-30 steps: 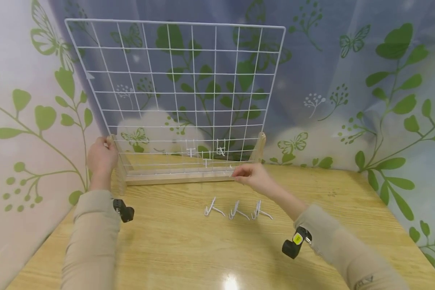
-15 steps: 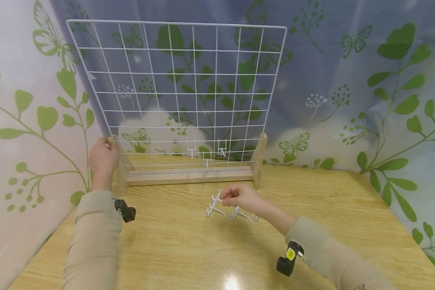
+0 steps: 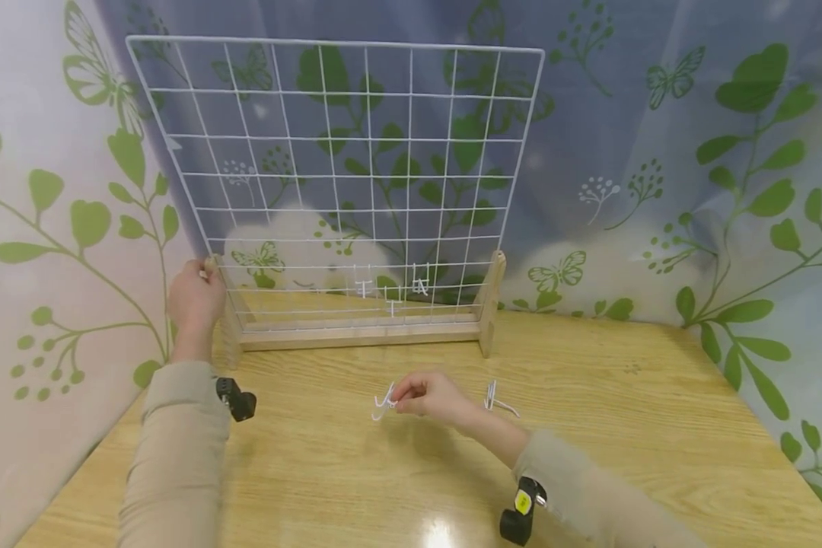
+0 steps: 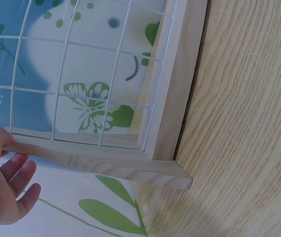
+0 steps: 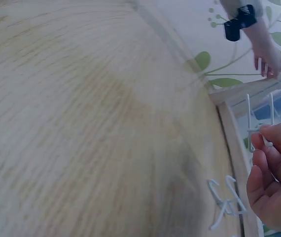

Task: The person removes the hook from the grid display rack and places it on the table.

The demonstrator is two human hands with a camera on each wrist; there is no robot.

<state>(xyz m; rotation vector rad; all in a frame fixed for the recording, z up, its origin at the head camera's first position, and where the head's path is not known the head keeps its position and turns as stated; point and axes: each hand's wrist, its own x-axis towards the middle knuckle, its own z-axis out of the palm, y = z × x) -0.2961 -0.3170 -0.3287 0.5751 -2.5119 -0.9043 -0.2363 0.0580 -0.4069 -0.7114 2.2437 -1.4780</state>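
My left hand (image 3: 197, 295) grips the top of the left wooden upright (image 4: 101, 165) of a stand, its other fingers loosely bent beside the wood. The stand carries a tall white wire grid (image 3: 366, 139). Low on that grid hang three white wire hooks (image 3: 392, 307). In front of the stand, my right hand (image 3: 430, 396) pinches another white wire hook (image 5: 260, 129) between thumb and fingertips, its two prongs pointing away. Another hook (image 3: 498, 399) lies on the table to the right of that hand. The right wrist view shows a hook (image 5: 225, 201) on the wood near the palm.
The stand's wooden base rail (image 3: 359, 336) runs along the back of the wooden table (image 3: 315, 457). Its right upright (image 3: 491, 304) stands behind my right hand. A patterned cloth (image 3: 630, 137) with green leaves and butterflies hangs behind and around the table.
My right hand has come down and left from the base rail to the hooks on the table, and a hook now shows in its fingers. My left hand has stayed on the upright.
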